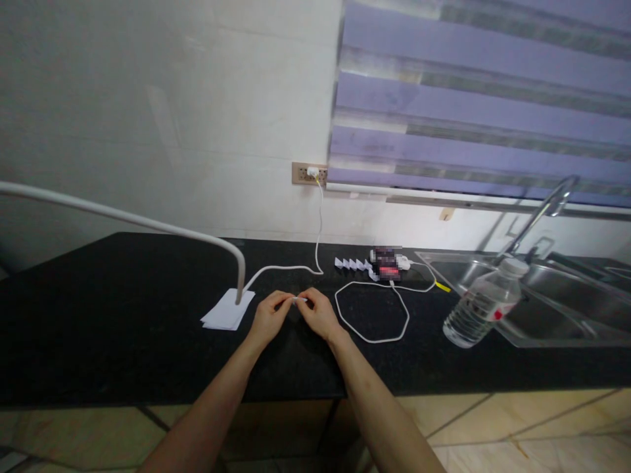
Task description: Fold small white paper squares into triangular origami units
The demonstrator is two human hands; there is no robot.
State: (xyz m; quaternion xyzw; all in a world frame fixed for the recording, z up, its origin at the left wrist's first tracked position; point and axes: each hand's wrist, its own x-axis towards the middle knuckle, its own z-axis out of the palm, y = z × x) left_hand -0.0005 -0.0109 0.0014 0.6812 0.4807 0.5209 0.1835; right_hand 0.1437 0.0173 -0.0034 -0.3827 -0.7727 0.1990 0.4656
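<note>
Both my hands rest together on the black countertop (98,315), near its front middle. My left hand (269,318) and my right hand (318,314) each pinch one end of a small white piece (300,300), probably folded paper, held between the fingertips. The fingers of both hands are closed around it. A stack of white paper sheets (227,311) lies just left of my left hand. A row of small folded white paper shapes (352,265) stands further back on the counter.
A white lamp arm (148,226) bends down onto the paper stack. A white cable (374,315) runs from the wall socket (309,173) and loops right of my hands. A plastic water bottle (480,305) leans at the steel sink (557,309) with its tap (542,213).
</note>
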